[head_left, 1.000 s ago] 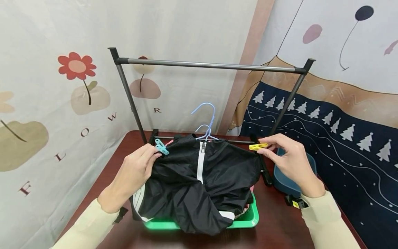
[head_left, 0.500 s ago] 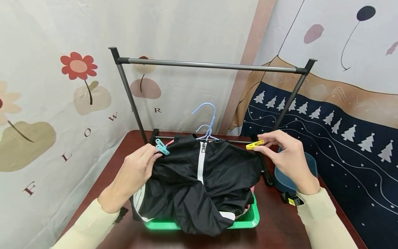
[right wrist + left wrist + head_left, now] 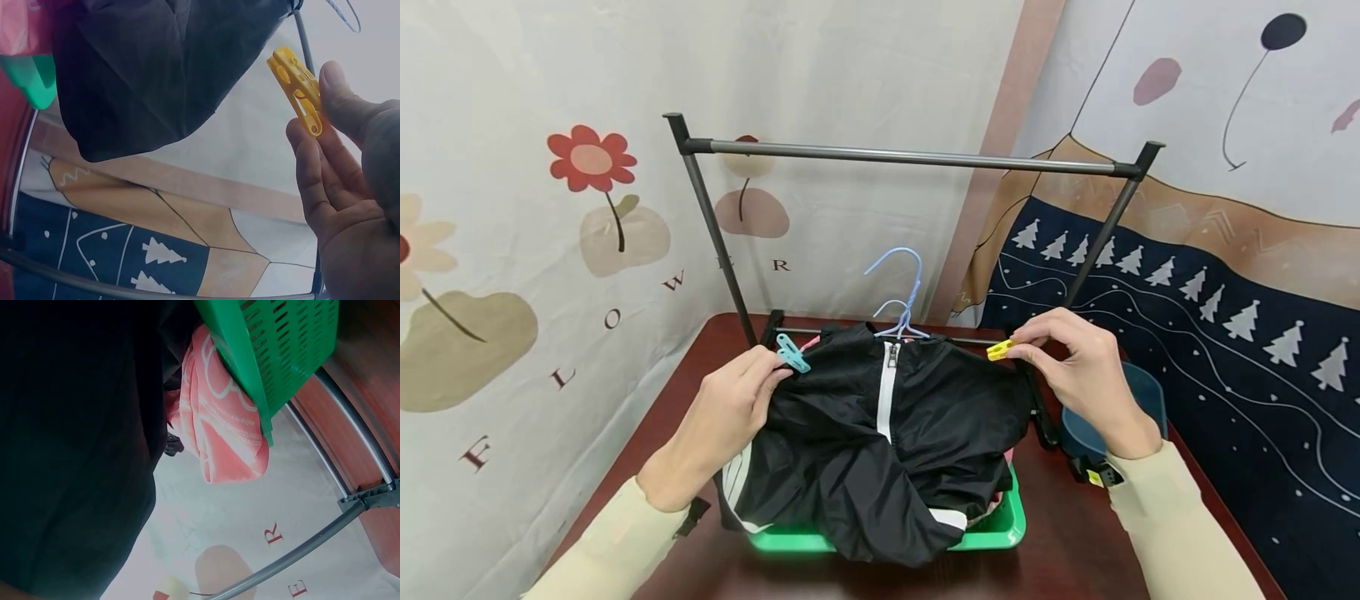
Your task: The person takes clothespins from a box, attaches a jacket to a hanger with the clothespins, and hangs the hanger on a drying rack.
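Note:
A black jacket (image 3: pixel 827 417) with a white-edged zip lies over a green basket (image 3: pixel 992 537), and a light-blue hanger (image 3: pixel 913 292) sticks up from its collar. At the jacket's left shoulder in the head view, my left hand (image 3: pixel 718 421) pinches a light-blue clothespin (image 3: pixel 792 354); whether it bites the cloth cannot be told. Just above the opposite shoulder, my right hand (image 3: pixel 1082 375) holds a yellow clothespin (image 3: pixel 998 350) between thumb and fingers. The right wrist view shows this yellow clothespin (image 3: pixel 297 90) apart from the jacket. My left fingers are hidden in the left wrist view.
Behind the jacket stands a metal clothes rack (image 3: pixel 910 157) with a high crossbar. A blue container (image 3: pixel 1142 392) sits on the dark red table (image 3: pixel 1052 533) beyond my right hand. Pink cloth (image 3: pixel 228 437) hangs out of the basket under the jacket.
My right hand has moved left, bringing the yellow clothespin closer to the jacket's shoulder and turning it. The left hand and the blue clothespin have stayed in place.

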The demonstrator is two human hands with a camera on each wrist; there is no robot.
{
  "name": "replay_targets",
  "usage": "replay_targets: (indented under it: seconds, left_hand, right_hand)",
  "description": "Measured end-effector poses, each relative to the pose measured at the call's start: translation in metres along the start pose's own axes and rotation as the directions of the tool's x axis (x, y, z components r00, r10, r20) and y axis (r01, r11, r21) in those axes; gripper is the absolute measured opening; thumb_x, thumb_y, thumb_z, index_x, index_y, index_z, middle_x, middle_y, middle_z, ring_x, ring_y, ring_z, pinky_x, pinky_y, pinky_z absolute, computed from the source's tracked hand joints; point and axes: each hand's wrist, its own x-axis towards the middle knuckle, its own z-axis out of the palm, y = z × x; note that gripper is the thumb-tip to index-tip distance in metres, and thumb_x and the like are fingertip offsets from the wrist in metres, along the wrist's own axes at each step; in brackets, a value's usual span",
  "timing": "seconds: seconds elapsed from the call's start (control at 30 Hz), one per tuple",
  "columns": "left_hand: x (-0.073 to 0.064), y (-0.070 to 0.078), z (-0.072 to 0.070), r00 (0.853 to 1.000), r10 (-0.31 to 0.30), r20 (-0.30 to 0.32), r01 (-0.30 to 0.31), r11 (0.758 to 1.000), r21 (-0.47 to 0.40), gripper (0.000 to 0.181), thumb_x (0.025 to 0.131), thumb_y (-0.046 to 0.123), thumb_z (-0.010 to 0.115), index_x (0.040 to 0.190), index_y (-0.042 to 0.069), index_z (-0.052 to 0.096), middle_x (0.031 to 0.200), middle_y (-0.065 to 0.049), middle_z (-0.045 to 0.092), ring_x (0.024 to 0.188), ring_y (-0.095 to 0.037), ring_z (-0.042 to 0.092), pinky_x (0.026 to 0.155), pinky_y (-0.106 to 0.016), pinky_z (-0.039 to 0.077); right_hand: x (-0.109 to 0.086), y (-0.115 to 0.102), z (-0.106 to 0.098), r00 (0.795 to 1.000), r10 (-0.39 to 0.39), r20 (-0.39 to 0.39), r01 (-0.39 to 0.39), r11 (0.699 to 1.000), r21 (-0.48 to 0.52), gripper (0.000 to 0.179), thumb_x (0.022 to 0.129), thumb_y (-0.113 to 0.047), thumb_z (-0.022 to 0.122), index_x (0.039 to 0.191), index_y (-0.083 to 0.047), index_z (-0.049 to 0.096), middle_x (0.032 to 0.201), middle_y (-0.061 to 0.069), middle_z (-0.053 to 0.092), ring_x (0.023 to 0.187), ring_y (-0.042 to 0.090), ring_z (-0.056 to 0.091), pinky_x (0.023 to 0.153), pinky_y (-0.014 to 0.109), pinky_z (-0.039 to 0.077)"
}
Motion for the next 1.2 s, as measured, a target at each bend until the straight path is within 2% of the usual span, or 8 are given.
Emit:
replay_targets:
  seconds: [0.1, 0.27, 0.4, 0.7, 0.83, 1.2]
  left_hand:
    - [-0.001, 0.000, 0.000, 1.000, -0.004, 0.002, 0.004, 1.000, -0.002, 0.039, 0.125, 0.032, 0.052, 0.114, 0.001, 0.073, 0.099, -0.007, 0.068, 0.086, -0.016, 0.061, 0.076, -0.032, 0.055]
    - [-0.001, -0.001, 0.001, 1.000, -0.006, 0.007, 0.006, 1.000, 0.001, 0.040, 0.125, 0.032, 0.051, 0.113, 0.001, 0.073, 0.099, -0.008, 0.069, 0.086, -0.016, 0.062, 0.076, -0.033, 0.057]
    - [-0.001, -0.001, 0.001, 1.000, -0.003, 0.008, 0.003, 1.000, 0.006, 0.041, 0.125, 0.033, 0.051, 0.114, 0.001, 0.073, 0.100, -0.008, 0.070, 0.087, -0.016, 0.063, 0.077, -0.033, 0.058]
    - [0.002, -0.002, 0.003, 0.998, 0.052, -0.041, -0.051, 0.999, 0.008, 0.039, 0.125, 0.031, 0.052, 0.113, 0.001, 0.074, 0.099, -0.009, 0.070, 0.085, -0.016, 0.064, 0.074, -0.033, 0.059]
    - [0.002, -0.002, 0.003, 0.997, 0.057, -0.048, -0.056, 0.998, 0.012, 0.039, 0.125, 0.031, 0.052, 0.113, 0.000, 0.073, 0.097, -0.009, 0.069, 0.083, -0.016, 0.062, 0.072, -0.032, 0.058]
    - [0.002, -0.001, 0.002, 0.997, 0.055, -0.050, -0.055, 0.998, 0.010, 0.039, 0.125, 0.031, 0.052, 0.111, 0.001, 0.073, 0.095, -0.008, 0.066, 0.082, -0.014, 0.059, 0.071, -0.030, 0.056]
  right_hand:
    - [0.002, -0.001, 0.002, 1.000, -0.020, -0.004, 0.020, 1.000, 0.006, 0.033, 0.081, 0.012, 0.098, 0.104, -0.011, 0.089, 0.108, 0.006, 0.086, 0.101, 0.013, 0.077, 0.094, 0.004, 0.055]
    - [0.004, -0.001, 0.006, 0.999, -0.038, 0.000, 0.038, 0.999, 0.019, 0.034, 0.081, 0.013, 0.098, 0.103, -0.012, 0.089, 0.104, 0.005, 0.085, 0.091, 0.010, 0.073, 0.081, 0.005, 0.054]
    - [0.004, 0.001, 0.008, 0.999, -0.035, 0.013, 0.035, 0.999, 0.015, 0.032, 0.081, 0.013, 0.097, 0.100, -0.012, 0.088, 0.101, 0.004, 0.085, 0.086, 0.009, 0.068, 0.082, 0.006, 0.054]
    - [0.003, 0.000, 0.012, 1.000, -0.009, 0.015, 0.010, 0.999, -0.041, 0.028, 0.083, 0.012, 0.097, 0.098, -0.010, 0.087, 0.098, 0.004, 0.083, 0.084, 0.008, 0.064, 0.074, 0.008, 0.048]
    - [0.003, -0.001, 0.014, 1.000, -0.011, 0.021, 0.012, 0.999, -0.044, 0.027, 0.085, 0.013, 0.096, 0.097, -0.010, 0.087, 0.096, 0.004, 0.081, 0.083, 0.009, 0.064, 0.073, 0.008, 0.047]
    - [0.005, -0.004, 0.023, 0.998, -0.029, 0.050, 0.031, 0.999, -0.033, 0.030, 0.083, 0.017, 0.095, 0.096, -0.009, 0.086, 0.094, 0.003, 0.080, 0.079, 0.015, 0.074, 0.081, 0.003, 0.053]
